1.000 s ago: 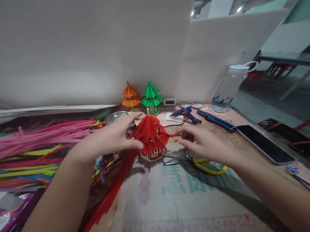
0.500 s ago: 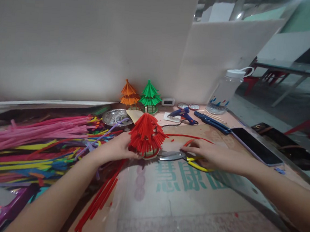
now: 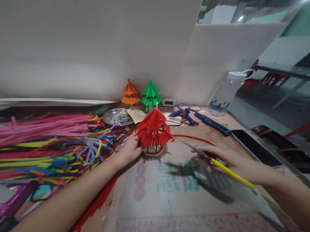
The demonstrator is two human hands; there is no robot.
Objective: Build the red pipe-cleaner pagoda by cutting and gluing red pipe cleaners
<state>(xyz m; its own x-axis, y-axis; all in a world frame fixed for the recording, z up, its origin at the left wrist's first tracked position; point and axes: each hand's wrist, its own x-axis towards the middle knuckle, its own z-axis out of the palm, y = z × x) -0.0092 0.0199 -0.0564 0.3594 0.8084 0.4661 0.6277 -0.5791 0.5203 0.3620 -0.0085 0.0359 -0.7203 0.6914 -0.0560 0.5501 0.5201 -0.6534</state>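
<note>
A small red pavilion (image 3: 155,130) with a tiered roof of pipe cleaners stands upright on the board. My left hand (image 3: 129,150) is closed on its lower left side, with some fingers hidden behind it. In my right hand (image 3: 229,160) is a pair of scissors (image 3: 229,172) with yellow handles, raised above the board. Their blades point left toward the pavilion without touching it. A red pipe cleaner (image 3: 196,138) lies on the table behind the scissors. More red pipe cleaners (image 3: 94,207) lie partly under my left forearm.
Bundled coloured pipe cleaners (image 3: 41,132) cover the left side. Behind stand an orange pavilion (image 3: 130,92), a green pavilion (image 3: 150,94) and a metal dish (image 3: 116,117). A glue gun (image 3: 184,115), a blue cutter (image 3: 212,123), a phone (image 3: 254,147) and a water bottle (image 3: 223,94) line the right.
My right hand has lifted the scissors off the board and turned them. The red pavilion has shifted slightly right and back, with my left hand staying at its side.
</note>
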